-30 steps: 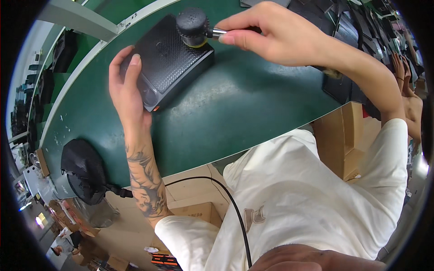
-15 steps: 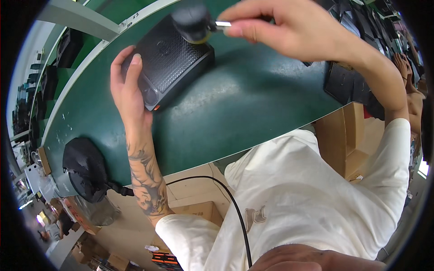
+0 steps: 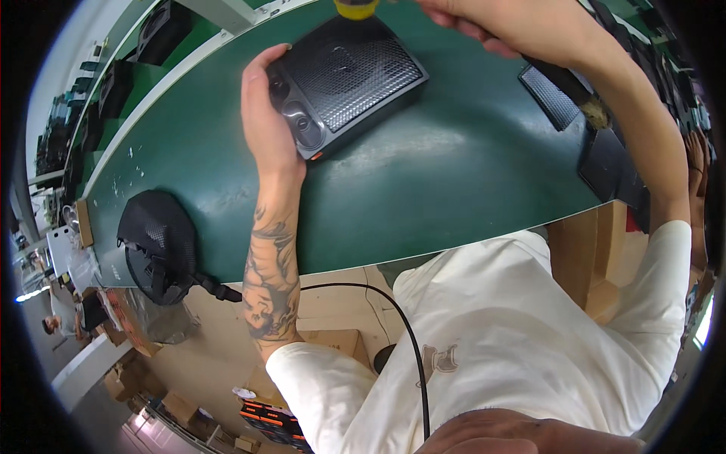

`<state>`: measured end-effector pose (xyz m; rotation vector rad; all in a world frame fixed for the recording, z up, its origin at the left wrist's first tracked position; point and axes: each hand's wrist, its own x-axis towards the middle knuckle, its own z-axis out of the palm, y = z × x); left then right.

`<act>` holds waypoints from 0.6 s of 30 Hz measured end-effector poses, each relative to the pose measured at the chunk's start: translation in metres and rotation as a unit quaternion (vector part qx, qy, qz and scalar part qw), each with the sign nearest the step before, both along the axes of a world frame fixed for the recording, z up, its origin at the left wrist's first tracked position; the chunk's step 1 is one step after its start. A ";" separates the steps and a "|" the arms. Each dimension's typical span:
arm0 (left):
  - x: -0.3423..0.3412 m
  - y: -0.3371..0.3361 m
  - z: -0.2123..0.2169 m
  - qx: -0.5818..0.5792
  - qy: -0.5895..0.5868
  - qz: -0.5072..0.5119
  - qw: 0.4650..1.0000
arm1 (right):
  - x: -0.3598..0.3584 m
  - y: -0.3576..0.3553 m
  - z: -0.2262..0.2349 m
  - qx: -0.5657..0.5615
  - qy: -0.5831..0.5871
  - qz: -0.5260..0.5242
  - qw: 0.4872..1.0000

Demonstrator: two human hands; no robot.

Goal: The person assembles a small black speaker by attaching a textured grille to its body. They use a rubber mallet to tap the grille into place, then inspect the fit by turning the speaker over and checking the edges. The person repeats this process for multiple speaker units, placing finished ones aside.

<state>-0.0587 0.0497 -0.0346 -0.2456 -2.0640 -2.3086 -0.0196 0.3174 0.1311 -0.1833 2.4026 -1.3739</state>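
Left hand [image 3: 266, 125], fingers half-curled, hugs left end of the speaker [image 3: 355, 69] on green table [image 3: 454, 151]. Right hand [image 3: 522, 24] looks closed on the mallet [image 3: 355, 9] (handle mostly cropped) at speaker's far end; slack left hold could let it skid if hit.

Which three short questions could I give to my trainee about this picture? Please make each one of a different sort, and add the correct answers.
1. True or false: the left hand touches the left end of the black box.

2. Which colour shows on the tool head at the picture's top edge?
a) red
b) yellow
c) blue

3. Complete with "left" or "right": in the picture, the black bag lies to the ____ of the black box.

Key: 1. True. 2. b. 3. left.
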 end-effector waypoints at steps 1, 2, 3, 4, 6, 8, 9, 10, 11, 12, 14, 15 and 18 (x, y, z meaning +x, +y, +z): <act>0.000 0.000 -0.001 0.009 -0.004 0.000 1.000 | 0.001 -0.007 0.000 0.031 0.039 0.020 0.999; 0.001 0.002 -0.001 0.017 -0.007 0.000 1.000 | 0.002 -0.014 0.001 0.063 0.079 0.038 0.994; 0.009 0.008 0.011 0.065 -0.061 -0.003 0.996 | 0.006 -0.020 -0.011 0.092 0.173 0.053 0.979; 0.008 0.007 0.009 0.045 -0.042 0.010 0.998 | 0.002 -0.020 -0.009 0.080 0.177 0.072 0.978; 0.003 0.006 0.002 0.005 -0.004 0.032 0.999 | -0.007 -0.020 -0.006 0.055 0.184 0.111 0.975; 0.008 0.005 0.007 0.020 -0.032 0.020 0.999 | -0.004 -0.021 -0.013 0.011 0.213 0.077 0.974; 0.009 0.007 0.010 0.032 -0.044 0.010 0.998 | 0.000 -0.022 -0.017 0.010 0.235 0.056 0.970; 0.008 0.006 0.010 0.013 -0.032 0.019 0.999 | 0.003 -0.022 -0.022 0.008 0.255 0.036 0.966; 0.007 0.004 0.009 -0.006 -0.019 0.028 0.999 | 0.010 -0.013 -0.030 -0.013 0.265 0.030 0.964; 0.006 0.003 0.008 -0.026 -0.008 0.034 0.999 | 0.021 -0.003 -0.042 -0.024 0.256 0.010 0.966; 0.008 0.003 0.007 -0.035 -0.002 0.049 0.998 | 0.044 0.018 -0.068 -0.041 0.218 -0.037 0.974; 0.009 0.003 0.006 -0.039 0.002 0.054 0.998 | 0.060 0.029 -0.081 -0.044 0.191 -0.069 0.978; 0.007 0.006 0.007 -0.098 0.052 0.058 0.992 | 0.096 0.056 -0.099 -0.060 0.065 -0.136 0.987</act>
